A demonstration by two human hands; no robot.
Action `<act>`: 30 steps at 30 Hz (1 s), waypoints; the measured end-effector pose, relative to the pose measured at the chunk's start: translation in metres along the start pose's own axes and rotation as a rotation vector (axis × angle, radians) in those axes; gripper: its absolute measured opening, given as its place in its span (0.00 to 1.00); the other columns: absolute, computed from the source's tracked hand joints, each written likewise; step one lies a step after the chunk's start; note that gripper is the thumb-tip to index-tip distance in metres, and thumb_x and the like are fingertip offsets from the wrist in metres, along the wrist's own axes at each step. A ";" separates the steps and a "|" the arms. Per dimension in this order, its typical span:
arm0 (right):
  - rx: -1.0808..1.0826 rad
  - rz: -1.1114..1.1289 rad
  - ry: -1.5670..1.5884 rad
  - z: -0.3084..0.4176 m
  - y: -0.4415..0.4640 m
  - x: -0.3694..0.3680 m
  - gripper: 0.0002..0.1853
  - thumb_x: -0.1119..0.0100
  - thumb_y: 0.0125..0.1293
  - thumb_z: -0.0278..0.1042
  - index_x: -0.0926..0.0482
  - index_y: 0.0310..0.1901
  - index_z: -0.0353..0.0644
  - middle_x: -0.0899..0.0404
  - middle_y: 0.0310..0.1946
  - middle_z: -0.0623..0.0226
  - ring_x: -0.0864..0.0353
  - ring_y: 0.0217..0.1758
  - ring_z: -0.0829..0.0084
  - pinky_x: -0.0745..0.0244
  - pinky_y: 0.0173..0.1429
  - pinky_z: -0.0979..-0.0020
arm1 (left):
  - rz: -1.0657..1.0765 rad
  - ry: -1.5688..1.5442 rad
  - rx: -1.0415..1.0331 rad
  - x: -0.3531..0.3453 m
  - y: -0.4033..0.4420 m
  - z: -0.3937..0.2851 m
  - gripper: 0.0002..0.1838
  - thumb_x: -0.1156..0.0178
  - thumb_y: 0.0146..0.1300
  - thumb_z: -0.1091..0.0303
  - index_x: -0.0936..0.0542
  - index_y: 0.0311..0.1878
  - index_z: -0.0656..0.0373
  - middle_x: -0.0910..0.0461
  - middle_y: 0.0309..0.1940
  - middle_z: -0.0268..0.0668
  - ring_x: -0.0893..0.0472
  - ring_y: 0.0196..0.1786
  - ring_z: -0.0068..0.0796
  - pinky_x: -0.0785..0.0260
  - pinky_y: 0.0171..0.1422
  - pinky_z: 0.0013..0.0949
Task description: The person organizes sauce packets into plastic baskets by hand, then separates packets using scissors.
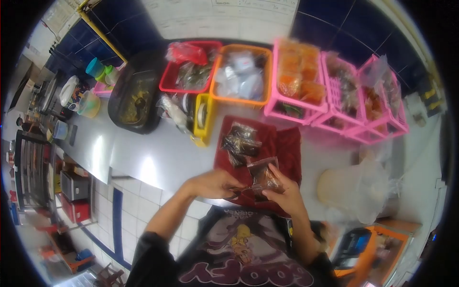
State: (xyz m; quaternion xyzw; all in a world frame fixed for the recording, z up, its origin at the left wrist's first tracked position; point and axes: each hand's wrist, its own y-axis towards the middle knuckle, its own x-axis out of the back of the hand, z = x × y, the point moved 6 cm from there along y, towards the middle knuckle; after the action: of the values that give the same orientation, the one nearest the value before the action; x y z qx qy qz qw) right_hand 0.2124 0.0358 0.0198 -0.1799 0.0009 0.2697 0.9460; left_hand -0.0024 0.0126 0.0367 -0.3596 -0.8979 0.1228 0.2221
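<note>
My left hand (pixel 217 184) is closed around a small pair of scissors (pixel 236 193), whose blades point right at the edge of a packet. Clear plastic packets with dark brown contents (pixel 264 173) are gripped between the thumb and fingers of my right hand (pixel 284 190). Both hands are close together over the front edge of a folded dark red cloth (pixel 288 148). More dark packets (pixel 243 139) lie in a loose pile on the cloth, just beyond my hands. The scissor handles are partly hidden by my left fingers.
Along the back stand a black tray (pixel 114 103), a red basket (pixel 164 81), an orange basket (pixel 241 99) and pink baskets (pixel 296 111) of bagged food. A yellow holder (pixel 202 119) sits before them. A translucent tub (pixel 351 189) is at the right on the metal table (pixel 136 150).
</note>
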 end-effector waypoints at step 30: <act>-0.017 0.057 0.077 -0.003 -0.001 -0.004 0.45 0.31 0.59 0.16 0.39 0.78 0.44 0.20 0.58 0.66 0.25 0.38 0.86 0.26 0.40 0.81 | 0.057 -0.185 -0.049 -0.010 0.011 0.003 0.20 0.37 0.62 0.74 0.18 0.59 0.63 0.12 0.42 0.44 0.16 0.43 0.24 0.24 0.52 0.31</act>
State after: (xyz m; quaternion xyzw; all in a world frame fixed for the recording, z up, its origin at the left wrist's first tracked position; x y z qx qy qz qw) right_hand 0.2100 0.0315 0.0178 -0.1979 0.0400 0.2894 0.9357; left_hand 0.0087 0.0136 0.0267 -0.3775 -0.9067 0.1396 0.1260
